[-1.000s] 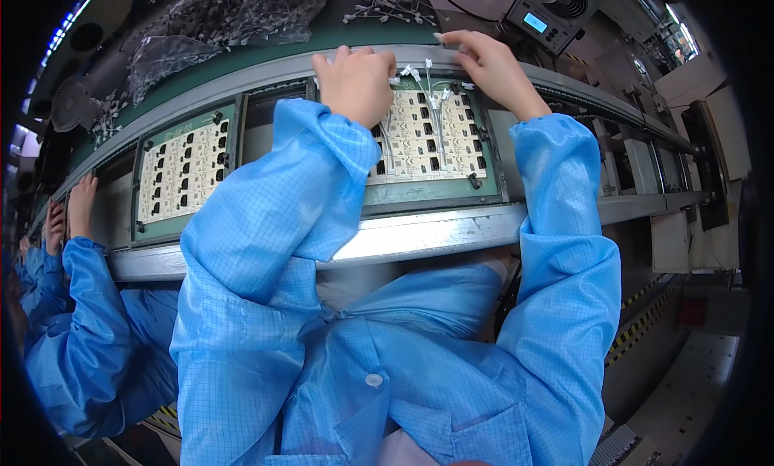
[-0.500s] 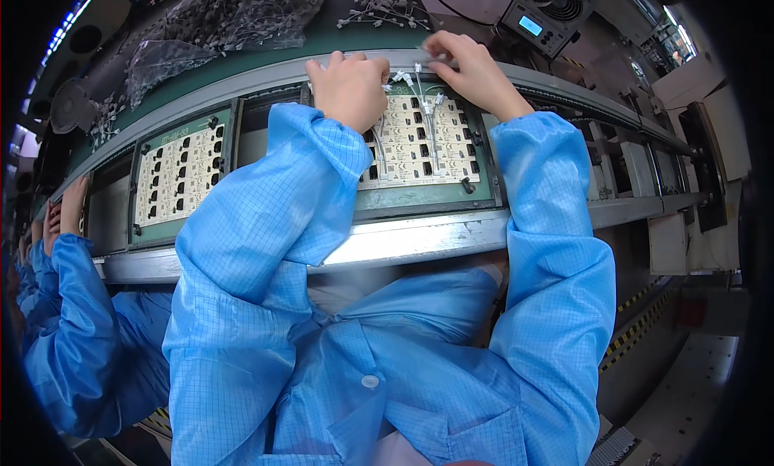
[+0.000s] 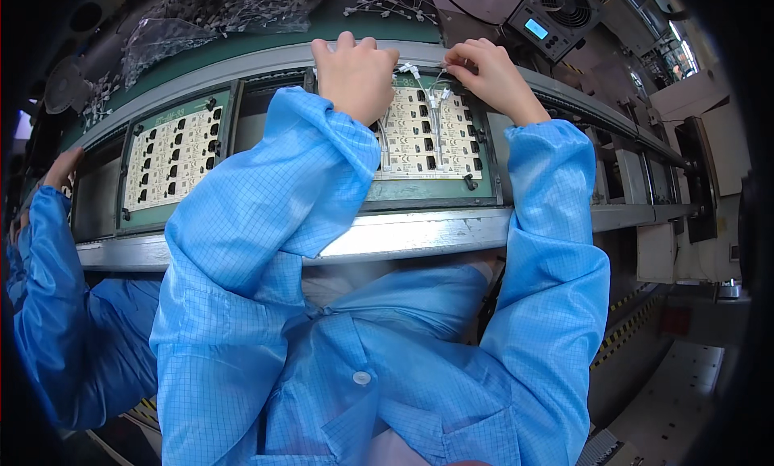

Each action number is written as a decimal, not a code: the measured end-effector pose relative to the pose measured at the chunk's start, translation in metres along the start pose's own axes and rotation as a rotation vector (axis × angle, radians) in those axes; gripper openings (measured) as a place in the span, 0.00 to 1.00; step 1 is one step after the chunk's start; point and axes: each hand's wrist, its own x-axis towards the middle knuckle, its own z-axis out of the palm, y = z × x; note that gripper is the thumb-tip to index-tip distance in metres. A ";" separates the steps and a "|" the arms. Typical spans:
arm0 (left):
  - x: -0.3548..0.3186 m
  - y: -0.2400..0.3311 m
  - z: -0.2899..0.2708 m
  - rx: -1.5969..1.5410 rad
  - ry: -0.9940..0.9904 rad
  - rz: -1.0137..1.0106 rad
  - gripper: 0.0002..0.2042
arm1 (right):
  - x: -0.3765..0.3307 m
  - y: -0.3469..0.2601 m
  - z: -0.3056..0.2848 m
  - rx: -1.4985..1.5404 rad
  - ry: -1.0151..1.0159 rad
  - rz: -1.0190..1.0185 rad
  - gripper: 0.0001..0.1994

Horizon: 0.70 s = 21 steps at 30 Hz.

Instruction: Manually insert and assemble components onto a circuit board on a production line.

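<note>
A cream circuit board panel with rows of black parts lies in a green fixture in front of me. Thin white cables with white connectors run over the panel and past its far edge. My left hand is curled over the panel's far left corner, beside the connectors; its fingertips and anything in them are hidden. Beyond the far right corner, my right hand is closed, thumb and fingers pinching the end of a thin white cable.
A second board panel sits in its fixture to the left. A metal rail runs along the near side. Beyond the line lie a plastic bag of cables, loose cables and a fan device. A co-worker's hand is at far left.
My right hand has moved slightly right and toward me, its fingers now pinched on the cable end. The connectors by my left hand have shifted. The left panel has moved slightly left in view.
</note>
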 end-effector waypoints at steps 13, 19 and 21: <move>-0.002 0.004 0.000 0.090 0.113 0.109 0.12 | -0.013 -0.010 -0.013 -0.120 -0.044 0.183 0.08; -0.004 0.002 0.009 0.044 0.115 0.136 0.12 | -0.006 -0.010 -0.020 0.155 -0.156 0.456 0.10; -0.002 -0.002 0.010 0.025 0.096 0.103 0.12 | -0.005 -0.009 -0.022 -0.034 -0.079 0.349 0.11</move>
